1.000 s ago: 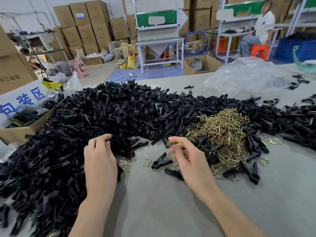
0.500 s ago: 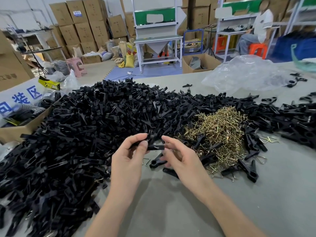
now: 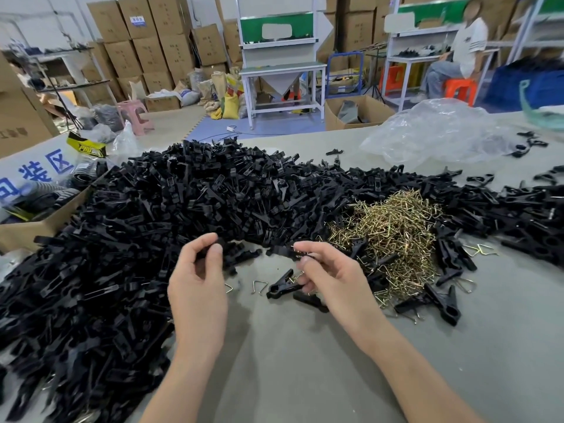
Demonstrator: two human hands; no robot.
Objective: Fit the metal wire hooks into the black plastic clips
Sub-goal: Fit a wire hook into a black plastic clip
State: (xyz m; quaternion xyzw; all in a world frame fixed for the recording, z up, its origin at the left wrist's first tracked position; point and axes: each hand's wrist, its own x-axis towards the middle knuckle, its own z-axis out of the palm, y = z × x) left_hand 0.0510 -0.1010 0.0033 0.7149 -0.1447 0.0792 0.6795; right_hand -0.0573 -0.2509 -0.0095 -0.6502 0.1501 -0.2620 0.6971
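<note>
A big heap of black plastic clips covers the left and middle of the grey table. A pile of brass wire hooks lies to the right of it. My left hand pinches a black clip piece between thumb and forefinger. A short way to the right, my right hand pinches another black clip piece, with a glint of brass wire at its fingertips. Two loose clips and a few loose hooks lie on the table below my hands.
A cardboard box stands at the table's left edge. A crumpled clear plastic bag lies at the back right. More clips sit right of the hook pile. A person sits at a bench far behind.
My left hand left the clip heap with a piece and met my right hand. Now the hands are slightly apart, each with a black piece.
</note>
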